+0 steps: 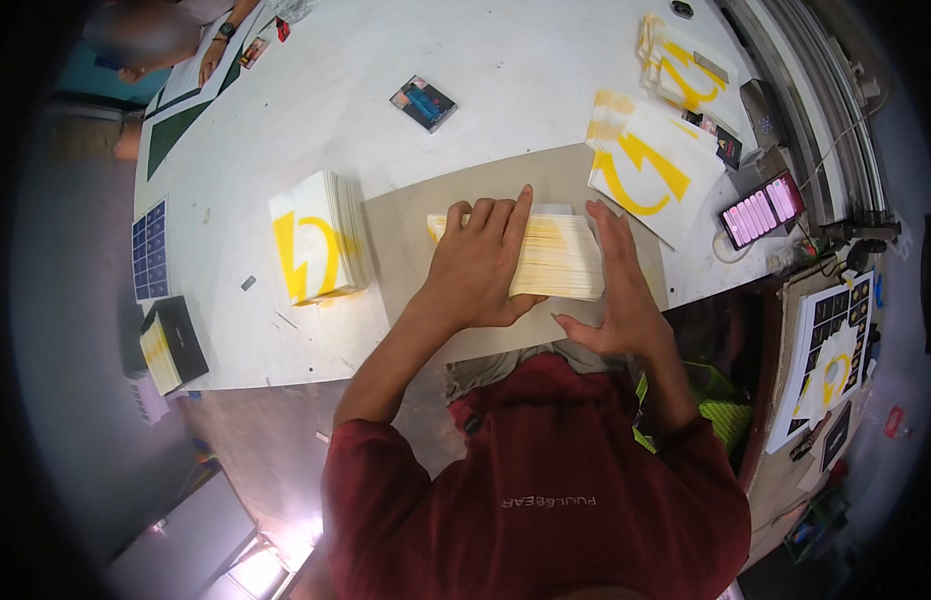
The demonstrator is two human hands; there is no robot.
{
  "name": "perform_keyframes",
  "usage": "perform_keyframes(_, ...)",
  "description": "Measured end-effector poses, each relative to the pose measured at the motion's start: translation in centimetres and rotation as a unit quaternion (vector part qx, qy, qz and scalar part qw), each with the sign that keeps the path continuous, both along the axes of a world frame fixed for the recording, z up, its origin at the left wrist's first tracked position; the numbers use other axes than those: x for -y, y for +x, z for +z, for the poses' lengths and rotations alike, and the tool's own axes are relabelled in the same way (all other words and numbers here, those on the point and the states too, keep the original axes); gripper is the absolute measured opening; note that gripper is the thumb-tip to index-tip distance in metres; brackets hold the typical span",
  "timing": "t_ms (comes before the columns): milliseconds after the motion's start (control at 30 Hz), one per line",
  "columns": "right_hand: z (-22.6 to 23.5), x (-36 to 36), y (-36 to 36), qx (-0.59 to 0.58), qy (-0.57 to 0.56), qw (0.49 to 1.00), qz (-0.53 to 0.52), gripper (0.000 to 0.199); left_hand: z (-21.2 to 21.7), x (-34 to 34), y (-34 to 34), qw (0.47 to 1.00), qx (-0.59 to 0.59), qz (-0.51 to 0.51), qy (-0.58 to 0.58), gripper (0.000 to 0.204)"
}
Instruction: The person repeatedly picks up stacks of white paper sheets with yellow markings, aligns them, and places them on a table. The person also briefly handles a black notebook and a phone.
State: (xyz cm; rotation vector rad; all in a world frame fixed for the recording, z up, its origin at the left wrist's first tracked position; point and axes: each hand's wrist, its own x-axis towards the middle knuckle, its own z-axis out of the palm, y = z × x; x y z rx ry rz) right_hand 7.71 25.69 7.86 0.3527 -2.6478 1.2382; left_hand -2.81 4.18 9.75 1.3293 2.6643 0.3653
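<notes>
A thick stack of white-and-yellow printed paper pieces (560,258) lies in front of me on a beige board (406,235), its many layered edges facing up. My left hand (481,255) spans the stack's left part, fingers over the far side and thumb at the near side, gripping it. At the stack's right end, my right hand (626,290) is open, fingers stretched and thumb apart; whether it touches the stack I cannot tell. To the left stands another tall stack of the same printed pieces (316,240).
More printed pieces (651,165) lie at the right, with a further pile (686,70) beyond. A lit phone (761,210) sits at the right edge near a metal rail (801,100). A blue packaged item (423,103) lies farther back. Another person's hand (212,62) rests at far left.
</notes>
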Motion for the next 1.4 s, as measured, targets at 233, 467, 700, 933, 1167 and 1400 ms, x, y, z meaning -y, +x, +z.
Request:
perform_keyframes(233, 2.2, 3.7, -3.9, 0.051, 0.269, 0.959, 0.075, 0.098, -1.3, 0.4, 0.1, 0.997, -0.01, 0.026, 0.072, 0.118)
perform_keyframes(467, 2.2, 4.0, -3.9, 0.112, 0.188, 0.974, 0.055, 0.071, 0.7, 3.2, -0.4, 0.965, 0.036, 0.063, 0.251, 0.109)
perform_keyframes(700, 1.0, 1.7, -3.5, 0.152, 0.016, 0.988, 0.021, 0.051, -8.9, 10.5, 3.3, 0.736, 0.22, 0.297, 0.567, 0.102)
perform_keyframes(933, -2.0, 0.2, -1.9, 0.237, -0.438, 0.866, 0.054, 0.037, -7.5, 4.0, 6.7, 0.654, 0.422, 0.101, 0.62, 0.162)
perform_keyframes(1167, -3.4, 1.3, -0.1, 0.179, -0.472, 0.862, 0.036, 0.057, -4.2, 2.8, 6.0, 0.749, 0.346, 0.195, 0.53, 0.091)
perform_keyframes(1400, -5.4, 1.7, 0.8, 0.152, -0.413, 0.897, -0.041, 0.041, -6.0, 0.0, 6.2, 0.815, 0.222, 0.256, 0.471, 0.04)
